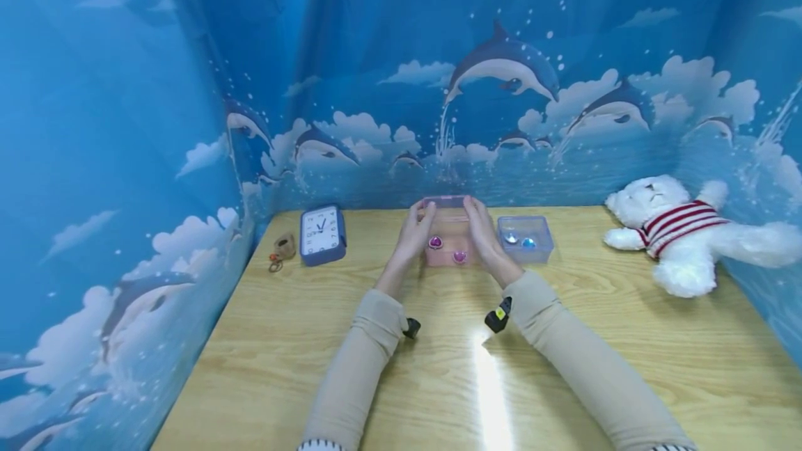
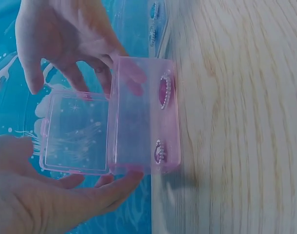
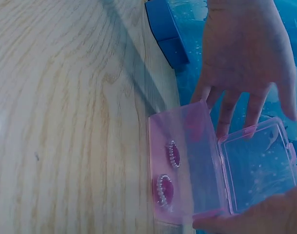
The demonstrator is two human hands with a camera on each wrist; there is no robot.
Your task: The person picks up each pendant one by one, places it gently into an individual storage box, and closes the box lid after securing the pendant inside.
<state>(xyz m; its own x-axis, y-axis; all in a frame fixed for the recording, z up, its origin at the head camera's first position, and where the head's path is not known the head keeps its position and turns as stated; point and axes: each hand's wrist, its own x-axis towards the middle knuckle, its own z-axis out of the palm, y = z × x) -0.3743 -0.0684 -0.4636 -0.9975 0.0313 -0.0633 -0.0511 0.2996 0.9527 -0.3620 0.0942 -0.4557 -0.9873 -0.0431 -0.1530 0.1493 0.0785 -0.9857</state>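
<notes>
A clear pink plastic box (image 1: 447, 232) stands at the back edge of the table, its hinged lid (image 2: 75, 134) raised. Inside lie two pink jewelled pieces with beaded silvery rims, one (image 1: 435, 242) toward the left and another (image 1: 460, 257) nearer the front right. My left hand (image 1: 413, 232) lies along the box's left side, and my right hand (image 1: 484, 232) is at its right side. Both hands have mostly straight fingers; in the wrist views, fingertips reach the box's sides and the lid's edges. Part of each hand's contact is hidden.
A clear bluish box (image 1: 541, 256) with two jewelled pieces stands just right. To the left are a blue clock (image 1: 322, 234) and a small brown item (image 1: 285, 247) with a ring. A white teddy bear (image 1: 689, 228) lies far right. A dolphin-printed curtain (image 1: 376, 89) borders the table.
</notes>
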